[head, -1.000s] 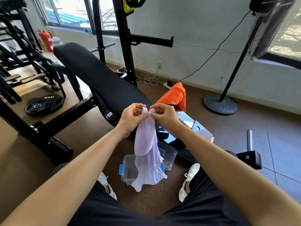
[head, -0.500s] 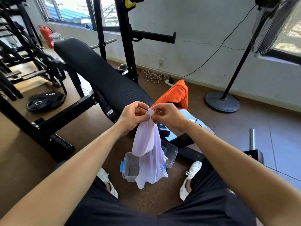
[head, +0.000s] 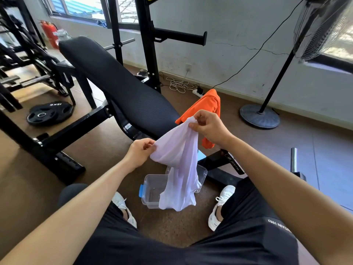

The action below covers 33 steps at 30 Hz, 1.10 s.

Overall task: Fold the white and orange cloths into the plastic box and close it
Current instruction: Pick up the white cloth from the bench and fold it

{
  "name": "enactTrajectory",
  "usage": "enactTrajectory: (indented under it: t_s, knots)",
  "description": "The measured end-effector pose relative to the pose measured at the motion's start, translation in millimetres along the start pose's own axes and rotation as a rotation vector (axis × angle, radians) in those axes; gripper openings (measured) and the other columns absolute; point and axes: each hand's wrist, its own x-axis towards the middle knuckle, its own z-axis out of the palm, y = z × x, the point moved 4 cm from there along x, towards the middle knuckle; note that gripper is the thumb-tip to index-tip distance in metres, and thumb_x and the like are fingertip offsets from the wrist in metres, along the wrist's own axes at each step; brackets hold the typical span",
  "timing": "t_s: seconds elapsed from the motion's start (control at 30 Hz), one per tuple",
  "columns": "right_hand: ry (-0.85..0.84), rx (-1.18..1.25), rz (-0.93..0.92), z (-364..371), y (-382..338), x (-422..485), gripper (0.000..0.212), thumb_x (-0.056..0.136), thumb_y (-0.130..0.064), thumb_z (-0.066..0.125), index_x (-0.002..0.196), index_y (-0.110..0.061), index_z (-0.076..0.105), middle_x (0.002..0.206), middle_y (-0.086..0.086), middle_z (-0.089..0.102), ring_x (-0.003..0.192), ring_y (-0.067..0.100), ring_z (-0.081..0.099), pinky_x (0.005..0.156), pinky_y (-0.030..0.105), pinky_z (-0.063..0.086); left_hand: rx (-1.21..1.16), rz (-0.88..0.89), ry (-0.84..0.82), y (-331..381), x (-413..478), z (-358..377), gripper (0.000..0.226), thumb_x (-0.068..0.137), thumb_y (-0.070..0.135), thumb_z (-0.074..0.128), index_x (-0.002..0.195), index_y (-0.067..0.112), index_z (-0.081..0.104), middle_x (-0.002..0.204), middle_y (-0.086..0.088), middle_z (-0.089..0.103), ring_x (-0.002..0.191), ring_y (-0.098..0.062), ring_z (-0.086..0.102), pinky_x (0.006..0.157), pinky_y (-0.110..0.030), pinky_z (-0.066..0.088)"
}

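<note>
As two hands pinch white cloth, one box.

Both your bare forearms reach forward from the lower corners of view. Your left hand sits lower and nearer you, fingers curled, pinching an edge of the white cloth. Your right hand is raised higher and farther out, pinching another edge between thumb and fingertips.
</note>
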Motion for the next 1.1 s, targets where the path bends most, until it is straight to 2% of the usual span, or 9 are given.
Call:
enactTrajectory:
  t_s: [0.17,0.3,0.37,0.43,0.53,0.73,0.97,1.03,1.1]
  knots:
    - [0.128,-0.004,0.082,-7,9,7,0.015,0.093,-0.016,0.07,0.086,-0.018,0.057,0.067,-0.012,0.05,0.061,0.005,0.045,0.06,0.017,0.04,-0.71,-0.224,0.023,20,2,-16,0.019,0.104,0.012,0.051,0.103,0.015,0.07,0.086,-0.002,0.069,0.078,-0.017,0.059,0.068,-0.028,0.048]
    - [0.154,0.074,0.138,-6,9,9,0.012,0.096,-0.022,0.068,0.09,-0.021,0.057,0.079,-0.004,0.062,0.067,0.01,0.056,0.061,0.023,0.048,-1.158,-0.17,-0.008,36,5,-35,0.029,0.103,0.038,0.052,0.123,0.02,0.063,0.107,-0.002,0.073,0.098,-0.018,0.07,0.088,-0.033,0.055]
    - [0.159,0.116,0.171,-5,10,10,0.01,0.096,-0.023,0.067,0.091,-0.021,0.058,0.085,0.002,0.066,0.071,0.015,0.061,0.062,0.028,0.052,-1.012,-0.072,-0.165,36,-4,-29,0.045,0.099,0.044,0.055,0.139,0.023,0.056,0.119,0.001,0.071,0.104,-0.015,0.069,0.088,-0.029,0.055]
    - [0.165,0.148,0.178,-5,10,11,0.009,0.097,-0.022,0.066,0.092,-0.021,0.059,0.084,0.001,0.066,0.07,0.015,0.061,0.061,0.03,0.052,-0.738,-0.076,-0.254,22,-10,-8,0.049,0.092,0.018,0.07,0.139,0.023,0.058,0.125,-0.005,0.07,0.113,-0.023,0.068,0.089,-0.032,0.056]
    - [0.177,0.162,0.197,-8,12,9,0.008,0.096,-0.023,0.067,0.094,-0.019,0.06,0.088,0.003,0.068,0.075,0.017,0.063,0.065,0.033,0.055,-0.665,-0.196,-0.106,11,-13,14,0.049,0.077,-0.003,0.08,0.124,0.007,0.067,0.109,-0.012,0.075,0.113,-0.037,0.068,0.081,-0.034,0.06]
    - [0.186,0.119,0.211,-28,23,8,0.011,0.093,-0.025,0.07,0.093,-0.018,0.061,0.085,0.004,0.061,0.079,0.019,0.056,0.076,0.044,0.053,-0.72,-0.245,-0.038,26,-2,2,0.02,0.093,0.024,0.07,0.105,0.008,0.073,0.09,-0.002,0.077,0.088,-0.021,0.069,0.072,-0.029,0.057]
    - [0.302,0.351,0.305,-32,28,12,0.014,0.092,-0.029,0.071,0.089,-0.02,0.061,0.076,0.001,0.06,0.069,0.02,0.054,0.062,0.039,0.046,-1.019,-0.145,-0.157,59,10,-28,0.058,0.101,0.061,0.038,0.132,0.018,0.062,0.111,-0.001,0.076,0.1,-0.02,0.071,0.086,-0.033,0.056]
    - [0.366,0.32,0.343,-31,34,14,0.015,0.091,-0.03,0.071,0.09,-0.018,0.061,0.083,0.005,0.062,0.075,0.024,0.057,0.067,0.045,0.052,-0.789,-0.2,-0.203,45,-7,-5,0.072,0.083,0.072,0.06,0.127,0.016,0.066,0.108,-0.002,0.077,0.099,-0.02,0.071,0.084,-0.032,0.056]
    - [0.392,0.273,0.384,-30,44,12,0.013,0.091,-0.028,0.071,0.089,-0.019,0.061,0.09,0.007,0.065,0.081,0.024,0.059,0.073,0.044,0.054,-0.632,-0.243,-0.232,24,-18,17,0.067,0.068,0.054,0.086,0.116,0.01,0.073,0.112,-0.01,0.077,0.106,-0.029,0.07,0.089,-0.038,0.058]
